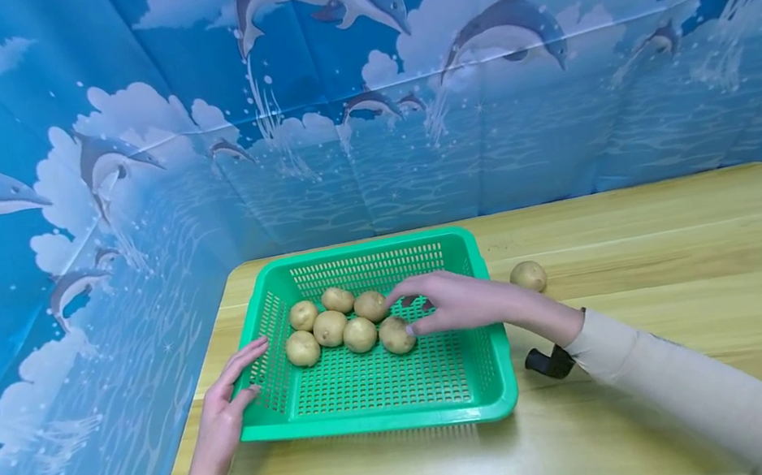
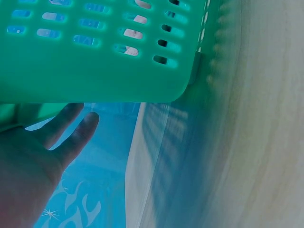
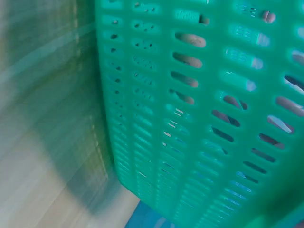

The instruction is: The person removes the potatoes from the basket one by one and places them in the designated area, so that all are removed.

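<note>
Potatoes (image 1: 330, 328), seven in all, lie grouped toward the left and middle of a green plastic basket (image 1: 379, 424) in the head view, and we find an eighth potato (image 1: 528, 277) on the wooden surface (image 1: 674, 267), just beyond the basket's right side. We see the right hand (image 1: 450, 303) reaching over the right rim, its thumb and forefinger spread apart: the thumb tip is at the edge of the rightmost potato in the group, the forefinger beside the one behind it. We cannot tell whether either presses. The left hand (image 1: 224, 406) is at the left rim, its fingers extended over it and its thumb apart from them. A beige sleeve (image 1: 676, 382) covers the right forearm, and behind the surface we have a blue backdrop (image 1: 556, 121) printed with dolphins.

In the left wrist view we look at the basket's slotted outer wall, with two straight fingers of the left hand spread near its rim.

In the right wrist view we see slotted wall again, the surface blurred beside it; we cannot make out how the right hand is set there.
</note>
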A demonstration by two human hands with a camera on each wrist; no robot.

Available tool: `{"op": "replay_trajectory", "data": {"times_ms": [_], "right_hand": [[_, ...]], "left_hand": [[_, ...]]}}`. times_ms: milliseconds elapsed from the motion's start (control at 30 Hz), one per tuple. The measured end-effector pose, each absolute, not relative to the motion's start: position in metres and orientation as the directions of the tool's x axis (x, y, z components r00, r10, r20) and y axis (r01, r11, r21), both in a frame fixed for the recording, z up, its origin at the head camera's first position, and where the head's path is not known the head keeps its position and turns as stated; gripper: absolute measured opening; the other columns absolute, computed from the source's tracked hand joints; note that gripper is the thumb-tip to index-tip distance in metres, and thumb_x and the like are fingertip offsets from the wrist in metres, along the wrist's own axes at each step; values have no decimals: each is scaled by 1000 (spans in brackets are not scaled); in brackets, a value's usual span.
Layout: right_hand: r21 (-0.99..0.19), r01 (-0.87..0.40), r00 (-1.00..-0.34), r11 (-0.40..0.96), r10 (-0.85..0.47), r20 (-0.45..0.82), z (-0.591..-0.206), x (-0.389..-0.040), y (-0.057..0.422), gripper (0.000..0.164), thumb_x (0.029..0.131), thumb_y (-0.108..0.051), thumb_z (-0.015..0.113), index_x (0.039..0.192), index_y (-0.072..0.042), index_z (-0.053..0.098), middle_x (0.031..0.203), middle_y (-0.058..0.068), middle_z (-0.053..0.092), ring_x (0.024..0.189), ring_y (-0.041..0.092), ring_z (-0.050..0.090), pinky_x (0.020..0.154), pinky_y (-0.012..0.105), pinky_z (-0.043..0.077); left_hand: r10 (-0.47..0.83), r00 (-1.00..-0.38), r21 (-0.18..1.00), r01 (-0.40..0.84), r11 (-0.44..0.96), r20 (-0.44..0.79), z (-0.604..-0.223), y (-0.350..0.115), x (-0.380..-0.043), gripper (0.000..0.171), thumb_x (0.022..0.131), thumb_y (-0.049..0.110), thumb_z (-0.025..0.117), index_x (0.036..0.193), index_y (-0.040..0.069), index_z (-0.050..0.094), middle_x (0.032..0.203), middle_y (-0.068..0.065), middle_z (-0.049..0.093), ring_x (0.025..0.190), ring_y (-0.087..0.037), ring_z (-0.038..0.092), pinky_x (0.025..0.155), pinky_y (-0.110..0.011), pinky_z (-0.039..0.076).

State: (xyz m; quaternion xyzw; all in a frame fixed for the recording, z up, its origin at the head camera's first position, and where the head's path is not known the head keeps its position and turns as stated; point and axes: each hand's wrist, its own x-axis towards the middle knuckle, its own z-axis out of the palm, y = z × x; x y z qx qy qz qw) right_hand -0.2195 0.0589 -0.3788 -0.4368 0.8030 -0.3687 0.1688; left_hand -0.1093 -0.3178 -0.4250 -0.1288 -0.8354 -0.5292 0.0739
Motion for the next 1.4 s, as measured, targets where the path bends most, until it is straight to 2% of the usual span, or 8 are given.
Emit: {"op": "replay_trajectory", "data": {"times_ms": [233, 433, 600, 700, 967, 1200, 1400], "right_hand": [[-728, -555, -526, 402, -848, -66, -379, -234, 50, 46, 92, -16, 69, 136, -10, 57, 137, 5, 56, 123, 29, 54, 91, 36, 50], [-721, -555, -470, 414, -872, -139, -384, -245, 44, 45, 88, -12, 72, 132, -10, 60, 133, 3, 58, 122, 27, 55, 95, 39, 48], [-747, -512, -426, 423, -881, -207, -388, -253, 39, 49, 84, -3, 70, 131, -12, 61, 134, -1, 57, 121, 23, 55, 90, 34, 50], [-761, -482, -402, 435, -881, -249, -391, -257, 36, 52, 84, 1, 68, 133, -13, 60, 138, -1, 54, 124, 25, 53, 86, 32, 51], [-771, -443, -375, 457, -876, -303, -394, -264, 29, 54, 84, 0, 71, 135, -13, 59, 141, 2, 52, 124, 32, 53, 90, 33, 50], [-778, -405, -396, 481, -859, -325, -394, -264, 27, 57, 82, 1, 72, 136, -14, 58, 145, 4, 47, 124, 32, 53, 84, 34, 52], [-773, -423, -391, 473, -865, -315, -400, -261, 26, 57, 81, 3, 72, 133, -13, 57, 141, 1, 50, 126, 29, 50, 93, 34, 48]], "left_hand": [[130, -959, 865, 285, 413, 253, -425, -318, -109, 56, 89, -16, 45, 140, 3, 52, 151, -4, 43, 145, -18, 25, 109, -18, 23], [136, -959, 866, 283, 412, 249, -425, -318, -109, 55, 89, -16, 44, 141, 3, 52, 151, -4, 43, 145, -16, 25, 109, -18, 23], [128, -963, 872, 270, 408, 238, -424, -317, -108, 55, 90, -16, 45, 141, 4, 52, 151, -4, 42, 146, -18, 24, 112, -29, 22], [125, -964, 875, 265, 405, 234, -424, -317, -108, 55, 90, -16, 44, 141, 4, 52, 151, -4, 42, 146, -18, 24, 114, -35, 20], [136, -955, 865, 297, 405, 264, -425, -317, -109, 58, 88, -17, 44, 141, 5, 52, 151, -6, 42, 145, -20, 25, 109, -17, 22], [132, -955, 869, 298, 394, 267, -425, -318, -111, 58, 88, -18, 44, 141, 5, 52, 151, -6, 42, 145, -20, 25, 111, -21, 20], [134, -954, 872, 301, 387, 269, -427, -318, -110, 57, 88, -18, 44, 141, 4, 52, 151, -8, 43, 145, -18, 26, 110, -17, 21]]}}
